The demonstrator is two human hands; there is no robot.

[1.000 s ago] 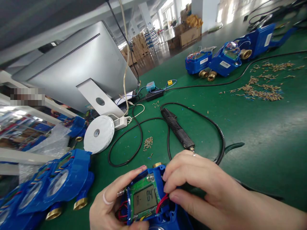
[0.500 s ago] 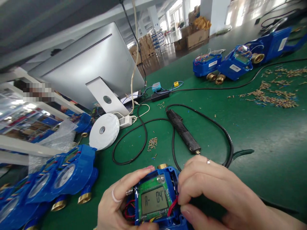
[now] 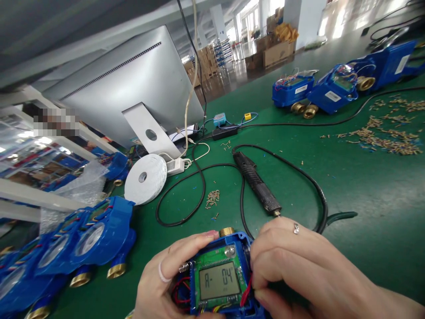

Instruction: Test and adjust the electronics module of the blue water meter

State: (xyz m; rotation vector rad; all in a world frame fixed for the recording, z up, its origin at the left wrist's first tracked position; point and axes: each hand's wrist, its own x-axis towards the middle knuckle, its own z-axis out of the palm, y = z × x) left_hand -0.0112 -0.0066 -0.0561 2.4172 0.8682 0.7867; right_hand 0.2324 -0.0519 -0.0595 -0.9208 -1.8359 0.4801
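I hold a blue water meter at the bottom of the view. Its open top shows a green circuit board with a grey display reading "A- 04". My left hand grips its left side, forefinger stretched along the top edge. My right hand is closed on its right side, fingers pressed by the red wires. A brass fitting pokes out at the meter's far end. A black electric screwdriver lies just beyond my right hand.
Several blue meters lie at the left and more at the far right. A white tape roll, a silver monitor back, black cables and loose brass screws lie on the green table.
The view has shifted a little, so the meter and both hands sit slightly further right and lower. My grip on the meter is unchanged.
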